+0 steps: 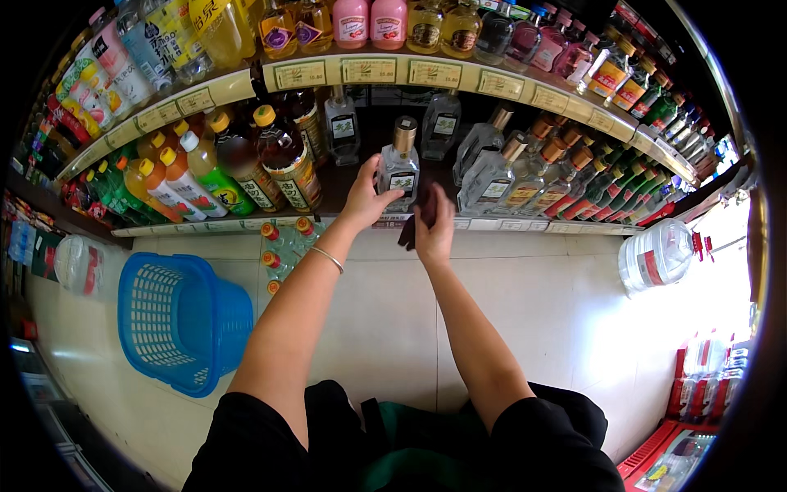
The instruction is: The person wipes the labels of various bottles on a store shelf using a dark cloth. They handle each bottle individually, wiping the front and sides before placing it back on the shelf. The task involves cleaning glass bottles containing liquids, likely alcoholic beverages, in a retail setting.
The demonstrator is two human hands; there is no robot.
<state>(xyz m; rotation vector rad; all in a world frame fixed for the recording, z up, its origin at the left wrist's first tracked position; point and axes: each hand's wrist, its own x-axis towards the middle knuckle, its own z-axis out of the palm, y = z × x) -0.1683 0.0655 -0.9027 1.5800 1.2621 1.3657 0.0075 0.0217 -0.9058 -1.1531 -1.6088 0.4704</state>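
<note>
Head view, left hand [366, 199] fingers grasping clear glass bottle [398, 168] at shelf [492, 223] front edge, right hand [434, 230] clenched on dark cloth [407, 234], mostly hidden.

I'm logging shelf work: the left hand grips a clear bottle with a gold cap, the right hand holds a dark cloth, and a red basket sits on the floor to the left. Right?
Not quite: the head view shows the basket is blue, not red. The rest stands: the left hand grips the clear bottle, and the right hand holds the dark cloth.

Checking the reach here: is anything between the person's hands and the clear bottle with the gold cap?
Nothing visible. The left hand already touches the clear gold-capped bottle, and the right hand, holding a dark cloth, is just beside it.
</note>
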